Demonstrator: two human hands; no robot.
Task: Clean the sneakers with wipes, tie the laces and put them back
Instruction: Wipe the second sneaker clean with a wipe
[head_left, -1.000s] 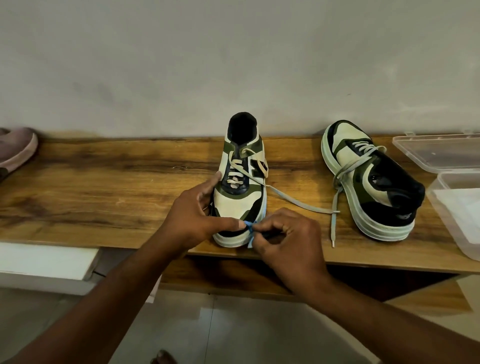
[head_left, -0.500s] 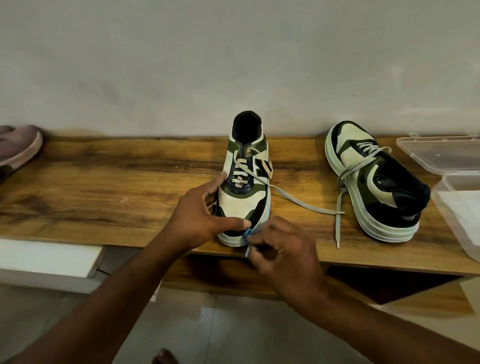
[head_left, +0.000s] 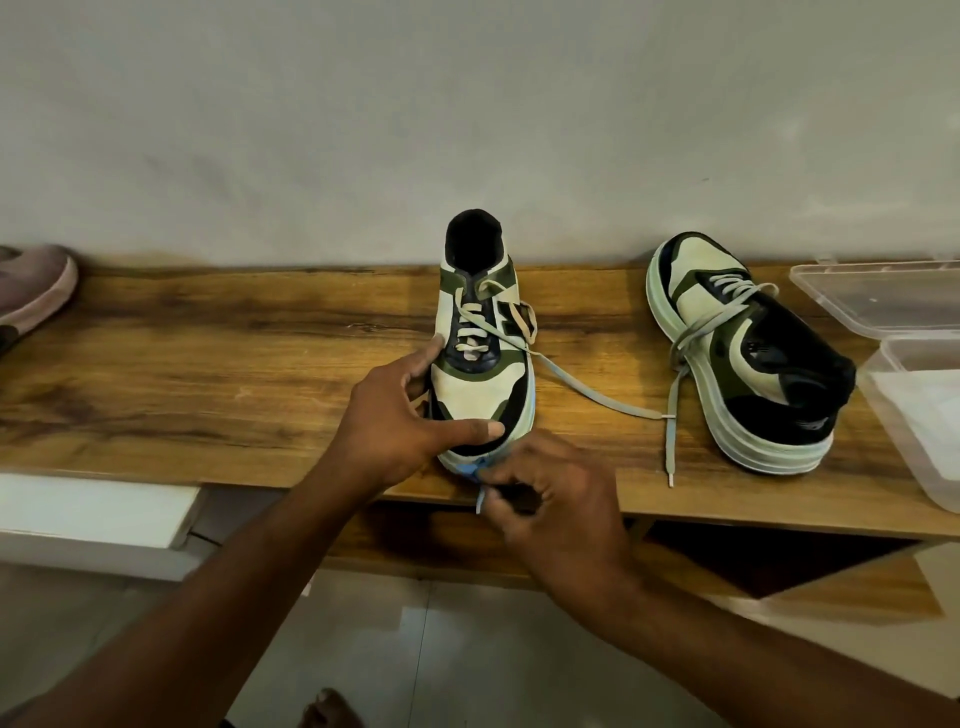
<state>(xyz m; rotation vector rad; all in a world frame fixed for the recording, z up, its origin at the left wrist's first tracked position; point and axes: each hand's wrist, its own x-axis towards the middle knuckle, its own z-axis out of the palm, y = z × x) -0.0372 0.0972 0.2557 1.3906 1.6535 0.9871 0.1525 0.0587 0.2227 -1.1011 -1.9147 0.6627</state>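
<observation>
Single head-worn wide-angle view, looking forward and down from close above the near edge of a wooden shelf (head_left: 208, 374), facing the grey wall (head_left: 467, 104) at 12 o'clock. Forearms enter from 6 o'clock; floor visible below the edge.

No legible text, nos. or labels anywhere. Side of the near sneaker (head_left: 483, 374) has a blocky dark mark, too unclear to read.

bare shelf (head_left: 218, 364) left of sneaker (head_left: 480, 364)
</observation>
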